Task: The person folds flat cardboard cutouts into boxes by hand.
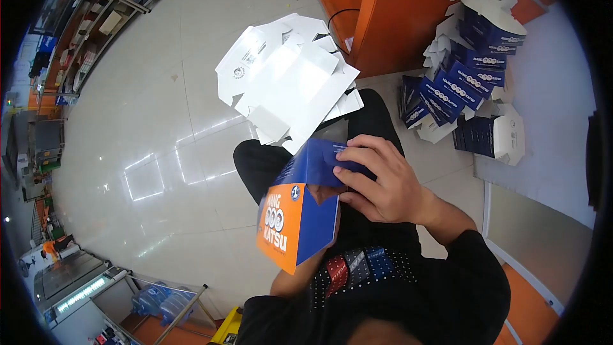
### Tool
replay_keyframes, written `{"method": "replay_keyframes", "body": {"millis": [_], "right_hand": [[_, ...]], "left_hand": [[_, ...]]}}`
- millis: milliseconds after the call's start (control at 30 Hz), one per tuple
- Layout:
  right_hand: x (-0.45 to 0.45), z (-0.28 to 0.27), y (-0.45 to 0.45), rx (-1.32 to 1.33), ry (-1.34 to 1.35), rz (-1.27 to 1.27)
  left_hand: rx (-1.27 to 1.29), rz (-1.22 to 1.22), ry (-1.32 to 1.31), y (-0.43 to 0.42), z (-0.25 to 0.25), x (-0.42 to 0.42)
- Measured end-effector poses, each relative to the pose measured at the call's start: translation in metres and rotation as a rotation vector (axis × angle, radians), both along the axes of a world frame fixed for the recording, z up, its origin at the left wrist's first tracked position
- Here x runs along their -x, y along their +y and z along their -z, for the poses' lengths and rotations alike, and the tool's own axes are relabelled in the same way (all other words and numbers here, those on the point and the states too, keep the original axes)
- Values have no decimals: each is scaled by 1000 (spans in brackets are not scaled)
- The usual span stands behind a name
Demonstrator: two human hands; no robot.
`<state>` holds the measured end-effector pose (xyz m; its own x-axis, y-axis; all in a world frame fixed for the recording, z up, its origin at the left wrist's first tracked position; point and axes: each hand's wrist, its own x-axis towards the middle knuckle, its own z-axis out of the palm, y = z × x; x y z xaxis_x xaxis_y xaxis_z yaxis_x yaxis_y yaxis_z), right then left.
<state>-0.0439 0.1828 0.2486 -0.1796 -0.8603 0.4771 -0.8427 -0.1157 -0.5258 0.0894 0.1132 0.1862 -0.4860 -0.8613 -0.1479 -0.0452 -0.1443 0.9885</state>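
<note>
An orange and blue box (281,223), partly folded, is held over my lap, its printed orange face turned to the lower left. My right hand (383,182) pinches a blue panel at the box's upper right, with the fingers on top and the thumb beneath. My left hand (319,193) is mostly hidden behind and inside the box; only a little skin shows through the gap, and its forearm comes up from below. Just beyond the box, a stack of flat white cardboard blanks (287,76) lies by my knees.
At the right, a pile of blue printed boxes (460,83) stands against the wall beside an orange cabinet (399,19). Large water bottles (163,300) sit on a rack at the lower left. Shelves (96,32) line the upper left, beyond the tiled floor (159,121).
</note>
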Motion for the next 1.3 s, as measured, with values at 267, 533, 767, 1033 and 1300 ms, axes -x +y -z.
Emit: {"method": "replay_keyframes", "body": {"millis": [267, 533, 767, 1033, 1300], "right_hand": [[23, 9, 12, -97, -611, -136], [24, 56, 32, -210, -933, -301], [23, 62, 42, -160, -914, -237], [-2, 33, 47, -33, -804, 72], [9, 85, 54, 279, -1462, 614]], "left_hand": [[644, 582, -443, -6, -38, -38], [119, 487, -175, 12, 4, -41], [248, 532, -168, 11, -4, -31], [389, 814, -121, 6, -33, -11], [1073, 489, -384, -9, -67, 12]]}}
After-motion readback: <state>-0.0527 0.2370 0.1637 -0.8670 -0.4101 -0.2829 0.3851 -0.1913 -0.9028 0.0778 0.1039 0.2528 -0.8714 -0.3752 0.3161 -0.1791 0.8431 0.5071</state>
